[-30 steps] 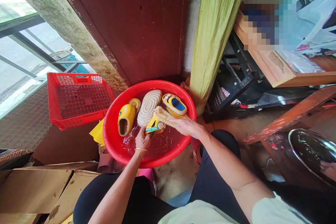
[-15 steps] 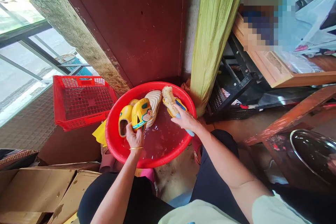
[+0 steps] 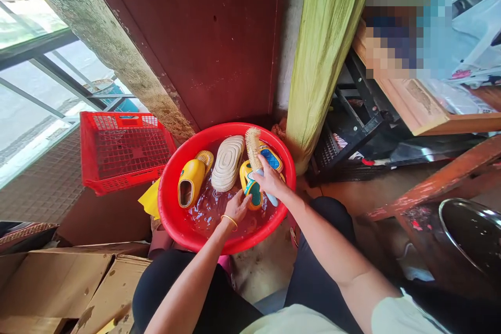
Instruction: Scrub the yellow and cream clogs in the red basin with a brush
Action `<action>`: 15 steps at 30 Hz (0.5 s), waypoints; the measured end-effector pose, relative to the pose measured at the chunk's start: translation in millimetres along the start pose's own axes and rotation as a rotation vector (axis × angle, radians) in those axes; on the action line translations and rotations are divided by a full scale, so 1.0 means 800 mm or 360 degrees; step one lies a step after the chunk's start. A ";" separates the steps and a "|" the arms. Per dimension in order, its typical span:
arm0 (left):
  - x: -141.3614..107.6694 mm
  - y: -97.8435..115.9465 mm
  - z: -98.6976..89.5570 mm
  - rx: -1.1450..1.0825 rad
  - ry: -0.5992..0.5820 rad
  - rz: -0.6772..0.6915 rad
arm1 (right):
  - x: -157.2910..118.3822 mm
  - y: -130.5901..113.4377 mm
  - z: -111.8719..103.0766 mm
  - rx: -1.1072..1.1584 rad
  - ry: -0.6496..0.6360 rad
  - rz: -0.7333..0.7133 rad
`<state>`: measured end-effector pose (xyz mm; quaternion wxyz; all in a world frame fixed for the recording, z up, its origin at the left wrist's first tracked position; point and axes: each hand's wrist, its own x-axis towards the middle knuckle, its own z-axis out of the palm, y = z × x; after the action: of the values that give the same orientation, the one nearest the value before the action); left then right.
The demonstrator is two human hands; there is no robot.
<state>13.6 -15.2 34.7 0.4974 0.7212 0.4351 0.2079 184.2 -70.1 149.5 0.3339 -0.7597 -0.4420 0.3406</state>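
Over the round red plastic basin (image 3: 172,219), left hand (image 3: 237,207) grips a yellow rubber slipper (image 3: 250,188), right hand (image 3: 270,182) clasps a bristly brush (image 3: 253,147).

Glossy red plastic basin (image 3: 178,222), wet inside. Yellow slipper (image 3: 191,188) looks like smooth rubbery foam, I think. Brush (image 3: 253,147) has rough straw-coloured bristles; the cardboard boxes (image 3: 55,282) are matt, stained.
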 end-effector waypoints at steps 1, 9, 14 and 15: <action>0.003 0.004 -0.008 0.0232 0.0040 0.0053 | -0.001 -0.001 -0.001 0.0012 -0.0012 -0.0001; 0.097 0.028 -0.069 0.1155 0.0282 -0.0375 | -0.007 -0.007 -0.017 0.0078 -0.0046 -0.0118; 0.130 0.010 -0.057 0.1012 0.0275 -0.0616 | 0.004 0.005 -0.022 0.0200 -0.0066 -0.0131; 0.131 0.008 -0.057 0.0930 0.0293 -0.0598 | 0.007 0.007 -0.022 0.0207 -0.0068 -0.0129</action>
<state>39.4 95.9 45.7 0.2584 0.7185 0.6442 0.0436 203.1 -71.2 153.6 0.3866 -0.7105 -0.4562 0.3709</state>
